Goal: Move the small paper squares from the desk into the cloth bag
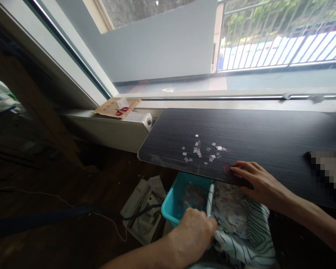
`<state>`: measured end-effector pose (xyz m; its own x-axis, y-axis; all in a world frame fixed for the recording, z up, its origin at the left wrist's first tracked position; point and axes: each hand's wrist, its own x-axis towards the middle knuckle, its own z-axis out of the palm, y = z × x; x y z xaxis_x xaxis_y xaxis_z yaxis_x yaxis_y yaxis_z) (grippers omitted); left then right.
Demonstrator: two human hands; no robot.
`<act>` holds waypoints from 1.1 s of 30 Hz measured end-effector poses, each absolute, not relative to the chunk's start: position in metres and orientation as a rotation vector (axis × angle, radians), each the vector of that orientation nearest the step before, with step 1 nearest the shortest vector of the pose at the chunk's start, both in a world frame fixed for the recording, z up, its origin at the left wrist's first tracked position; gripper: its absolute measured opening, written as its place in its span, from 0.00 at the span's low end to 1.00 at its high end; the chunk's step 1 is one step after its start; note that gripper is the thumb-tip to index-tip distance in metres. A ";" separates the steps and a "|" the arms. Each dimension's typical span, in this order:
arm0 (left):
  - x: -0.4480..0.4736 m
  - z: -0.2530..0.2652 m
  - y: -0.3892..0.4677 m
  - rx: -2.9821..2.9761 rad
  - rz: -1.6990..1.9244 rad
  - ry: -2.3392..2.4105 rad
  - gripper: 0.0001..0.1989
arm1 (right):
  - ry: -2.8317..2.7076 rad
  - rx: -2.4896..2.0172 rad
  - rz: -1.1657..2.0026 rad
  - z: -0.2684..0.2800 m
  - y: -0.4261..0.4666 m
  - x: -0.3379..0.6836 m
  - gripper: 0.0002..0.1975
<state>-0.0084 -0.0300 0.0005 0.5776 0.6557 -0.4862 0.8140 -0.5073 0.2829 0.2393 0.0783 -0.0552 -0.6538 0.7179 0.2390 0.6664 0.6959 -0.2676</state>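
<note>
Small clear and whitish plastic squares (197, 150) lie scattered on the dark tabletop (240, 127). To their right, near the table's front edge, my right hand (259, 181) has its fingers closed on a pinkish see-through piece with a rounded edge (227, 169), which is partly hidden under them. Below the table edge, my left hand (192, 235) is curled in a fist at the rim of a striped cloth-lined basket (257, 231), beside a turquoise bin (170, 203). Many pale scraps (232, 207) fill the basket, while the bin holds some clear bits.
Red-handled scissors (122, 111) rest on a cardboard piece (109, 107) on the sill, above a white radiator (138, 118). A white box with items (142, 209) stands on the floor. A blurred-out object (330, 170) is at the table's right.
</note>
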 end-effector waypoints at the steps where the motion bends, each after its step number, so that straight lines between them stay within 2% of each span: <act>1: -0.009 0.001 -0.033 2.322 -0.442 1.179 0.05 | -2.586 -1.092 0.234 -0.054 0.079 0.239 0.25; 9: -0.004 -0.001 -0.046 2.335 -0.419 1.252 0.05 | -2.605 -1.154 0.382 -0.039 0.089 0.228 0.26; 21: 0.001 -0.001 -0.046 2.403 -0.364 1.197 0.07 | -2.655 -1.340 0.410 -0.030 0.098 0.215 0.26; 33: -0.006 0.003 -0.045 2.383 -0.392 1.172 0.07 | -2.648 -1.192 0.274 -0.035 0.082 0.219 0.27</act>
<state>-0.0064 -0.0451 0.0029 0.5982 0.6707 -0.4386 0.7996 -0.5357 0.2714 0.2190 0.0815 -0.0352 -0.6452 0.7534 0.1268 0.7115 0.6530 -0.2595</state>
